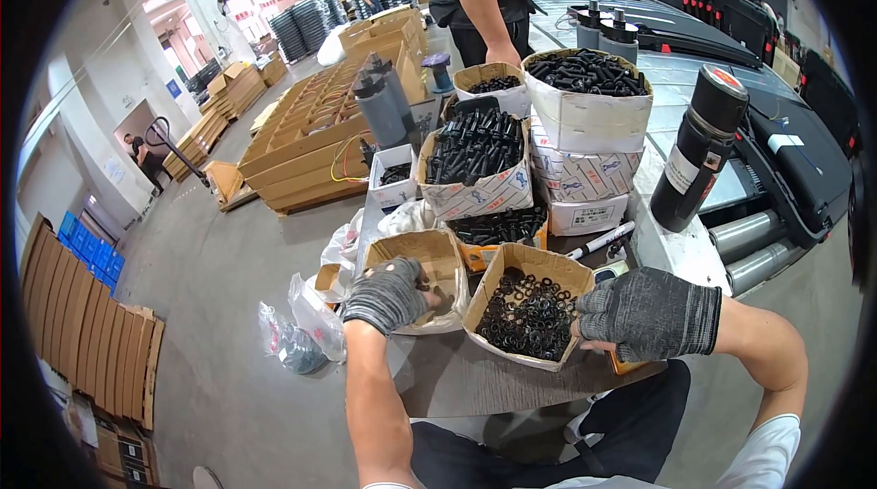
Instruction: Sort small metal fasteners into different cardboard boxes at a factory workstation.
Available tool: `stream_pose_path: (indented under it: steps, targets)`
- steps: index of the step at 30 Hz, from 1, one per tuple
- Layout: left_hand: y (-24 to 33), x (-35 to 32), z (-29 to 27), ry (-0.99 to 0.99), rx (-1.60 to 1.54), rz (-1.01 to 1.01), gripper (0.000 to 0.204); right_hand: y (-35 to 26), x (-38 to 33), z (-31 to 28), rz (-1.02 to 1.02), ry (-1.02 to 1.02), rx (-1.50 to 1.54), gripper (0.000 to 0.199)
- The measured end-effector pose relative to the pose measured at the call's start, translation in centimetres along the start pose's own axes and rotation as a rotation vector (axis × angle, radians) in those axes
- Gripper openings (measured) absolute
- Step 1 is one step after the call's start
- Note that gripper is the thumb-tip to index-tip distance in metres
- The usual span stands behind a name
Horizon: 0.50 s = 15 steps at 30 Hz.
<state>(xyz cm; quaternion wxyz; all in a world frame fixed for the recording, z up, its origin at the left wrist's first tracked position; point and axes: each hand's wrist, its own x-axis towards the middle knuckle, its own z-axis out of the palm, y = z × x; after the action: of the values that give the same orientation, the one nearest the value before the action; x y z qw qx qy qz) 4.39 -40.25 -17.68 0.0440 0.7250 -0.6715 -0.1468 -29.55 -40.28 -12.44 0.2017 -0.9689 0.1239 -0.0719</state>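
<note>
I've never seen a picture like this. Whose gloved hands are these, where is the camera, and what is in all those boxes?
The camera sits on a person's head and looks down, so the round lens bends the edges. The left hand reaches into a cardboard box; what it grips is hidden. The right hand rests at the edge of a box of black rings. Behind stand boxes of black bolts, a white marker and a black flask. Another person's hand touches a far box.
</note>
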Motion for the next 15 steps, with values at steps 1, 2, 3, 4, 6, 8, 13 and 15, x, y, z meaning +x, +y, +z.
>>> stream_pose_path:
  steps: [1, 2, 3, 4, 6, 8, 13, 15]
  targets:
    - [0.2, -0.1, 0.3, 0.004, 0.131, 0.014, 0.037, -0.1, 0.2, 0.1, 0.017, -0.014, -0.027, 0.017]
    - [0.4, -0.2, 0.5, 0.006, 0.262, 0.030, 0.038, -0.2, 0.4, 0.2, 0.034, -0.028, -0.053, 0.018]
    - [0.7, -0.3, 0.4, -0.004, 0.270, 0.046, 0.037, -0.1, 0.6, 0.4, 0.030, -0.032, -0.051, 0.018]
    - [0.4, -0.1, 0.6, -0.005, 0.269, 0.041, 0.037, 0.1, 0.7, 0.6, 0.019, -0.047, -0.087, 0.019]
    - [-0.4, 0.7, 1.1, -0.043, 0.100, 0.125, 0.036, 0.5, 0.9, 0.9, 0.013, -0.057, -0.129, 0.020]
    - [-0.5, 0.8, 1.5, -0.055, 0.070, 0.171, 0.032, 0.9, 0.9, 1.1, -0.025, -0.018, -0.055, 0.021]
    - [-2.0, 1.9, 2.3, 0.114, -0.083, 0.239, 0.017, 0.6, 1.0, 0.5, -0.003, -0.051, -0.075, 0.021]
    - [-2.7, 2.0, 2.2, 0.255, -0.217, 0.266, 0.016, 0.5, 0.8, 0.5, 0.025, -0.109, -0.072, 0.022]
